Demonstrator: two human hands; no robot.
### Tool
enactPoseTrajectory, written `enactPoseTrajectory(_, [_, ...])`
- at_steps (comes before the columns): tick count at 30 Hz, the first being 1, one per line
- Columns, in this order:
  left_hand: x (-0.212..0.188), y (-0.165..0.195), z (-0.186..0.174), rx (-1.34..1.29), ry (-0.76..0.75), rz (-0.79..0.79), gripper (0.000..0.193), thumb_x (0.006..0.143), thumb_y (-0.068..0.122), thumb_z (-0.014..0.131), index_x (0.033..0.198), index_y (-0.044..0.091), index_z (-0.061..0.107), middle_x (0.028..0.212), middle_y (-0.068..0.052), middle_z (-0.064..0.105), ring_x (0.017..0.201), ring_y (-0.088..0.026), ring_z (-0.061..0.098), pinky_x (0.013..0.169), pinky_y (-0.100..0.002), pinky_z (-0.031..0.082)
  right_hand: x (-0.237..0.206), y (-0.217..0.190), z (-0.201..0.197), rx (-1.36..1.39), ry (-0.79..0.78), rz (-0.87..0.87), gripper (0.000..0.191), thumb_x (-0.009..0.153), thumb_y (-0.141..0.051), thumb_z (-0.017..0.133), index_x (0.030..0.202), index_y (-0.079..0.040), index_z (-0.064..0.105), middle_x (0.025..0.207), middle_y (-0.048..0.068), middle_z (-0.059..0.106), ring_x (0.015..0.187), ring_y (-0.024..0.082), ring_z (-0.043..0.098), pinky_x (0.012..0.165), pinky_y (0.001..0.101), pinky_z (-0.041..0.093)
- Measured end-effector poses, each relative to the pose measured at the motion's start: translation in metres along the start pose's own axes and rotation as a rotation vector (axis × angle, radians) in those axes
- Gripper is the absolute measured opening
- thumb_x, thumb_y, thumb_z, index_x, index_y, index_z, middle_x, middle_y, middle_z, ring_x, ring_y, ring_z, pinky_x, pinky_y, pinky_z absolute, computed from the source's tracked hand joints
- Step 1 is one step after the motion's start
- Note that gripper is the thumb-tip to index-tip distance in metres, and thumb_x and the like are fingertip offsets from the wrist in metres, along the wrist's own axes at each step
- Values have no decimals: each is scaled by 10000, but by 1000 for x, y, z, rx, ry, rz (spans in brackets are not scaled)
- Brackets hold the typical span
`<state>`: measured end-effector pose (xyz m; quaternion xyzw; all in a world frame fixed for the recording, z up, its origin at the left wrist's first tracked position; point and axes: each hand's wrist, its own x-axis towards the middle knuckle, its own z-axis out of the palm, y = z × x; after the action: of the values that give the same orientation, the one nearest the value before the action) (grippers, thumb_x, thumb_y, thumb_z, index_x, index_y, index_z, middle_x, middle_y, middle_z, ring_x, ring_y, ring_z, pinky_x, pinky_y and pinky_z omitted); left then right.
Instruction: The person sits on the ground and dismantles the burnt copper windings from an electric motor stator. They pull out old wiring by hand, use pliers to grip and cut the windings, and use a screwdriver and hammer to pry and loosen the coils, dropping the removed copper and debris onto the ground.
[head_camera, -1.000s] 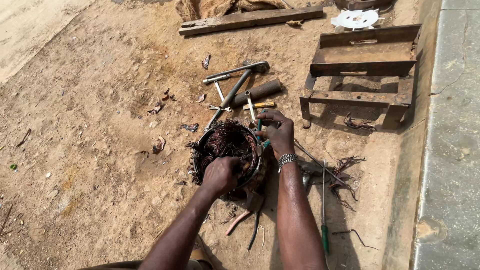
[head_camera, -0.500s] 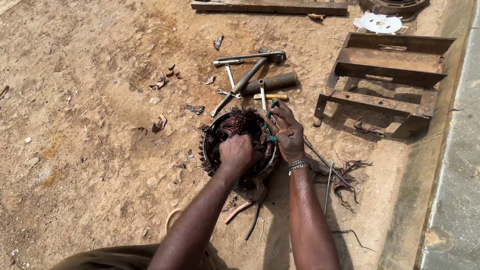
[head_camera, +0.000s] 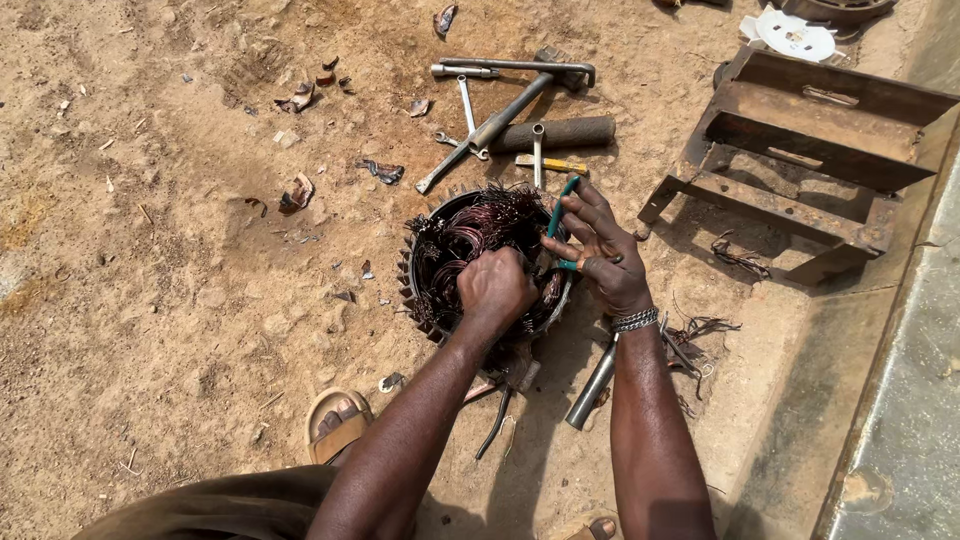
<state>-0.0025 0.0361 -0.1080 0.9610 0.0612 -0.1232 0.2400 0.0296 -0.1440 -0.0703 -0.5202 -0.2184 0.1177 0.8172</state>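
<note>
A round metal motor stator (head_camera: 425, 270) full of tangled copper windings (head_camera: 470, 235) rests on sandy ground. My left hand (head_camera: 495, 288) is closed in a fist inside the ring, gripping the copper wire. At the stator's right rim, my right hand (head_camera: 600, 250) holds green-handled pliers (head_camera: 557, 215) with the jaws down among the wires. A metal bracelet (head_camera: 636, 320) circles my right wrist.
Wrenches, a hammer and a dark cylinder (head_camera: 555, 133) lie just beyond the stator. A rusty steel frame (head_camera: 800, 150) stands at the right beside a concrete kerb (head_camera: 900, 400). A metal pipe (head_camera: 592, 385), pliers and loose wire scraps (head_camera: 700, 335) lie near my arms. My sandalled foot (head_camera: 335, 425) shows below.
The view has shifted down and closer. My left hand has pushed deeper into the windings and my right hand has brought the green-handled pliers to the stator's rim.
</note>
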Motion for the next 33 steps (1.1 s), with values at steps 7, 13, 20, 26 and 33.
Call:
enactPoseTrajectory(7, [-11, 8, -19, -56, 41, 26, 149, 808, 182, 741, 813, 39, 699, 671, -96, 659, 613, -221, 639, 639, -445, 533, -2, 5, -2, -23, -61, -1, 685, 842, -8, 650, 1509, -64, 504, 1753, 79, 178, 1560, 328, 368, 1200, 540, 476])
enactPoseTrajectory(13, [-8, 7, -18, -39, 6, 32, 155, 838, 195, 724, 836, 42, 704, 703, -102, 677, 641, -229, 662, 658, -465, 543, 3, 14, 9, -39, 68, -112, 672, 944, -159, 745, 1529, -156, 414, 1473, 152, 558, 1302, 281, 596, 1025, 405, 561])
enactPoseTrajectory(20, [-9, 5, -10, 3, 114, 58, 166, 838, 206, 731, 834, 42, 709, 709, -122, 682, 636, -234, 679, 619, -456, 565, 20, 43, 30, 45, 296, -136, 547, 965, -428, 709, 1375, -85, 590, 1145, 75, 651, 994, 168, 656, 845, 333, 630])
enactPoseTrajectory(26, [-15, 12, -22, 22, 98, 50, 169, 847, 249, 742, 870, 81, 741, 775, -113, 725, 689, -229, 696, 663, -435, 601, 52, 54, 17, 2, 847, -96, 458, 1075, -410, 694, 835, -110, 446, 643, 1, 404, 488, 108, 400, 372, 278, 357])
enactPoseTrajectory(33, [-26, -4, -45, -78, -232, 50, 265, 856, 376, 811, 964, 138, 764, 890, -23, 731, 836, -149, 670, 866, -410, 584, 12, 22, 10, 81, 681, -357, 268, 898, -77, 741, 888, -180, 494, 906, 33, 620, 688, 147, 674, 564, 313, 598])
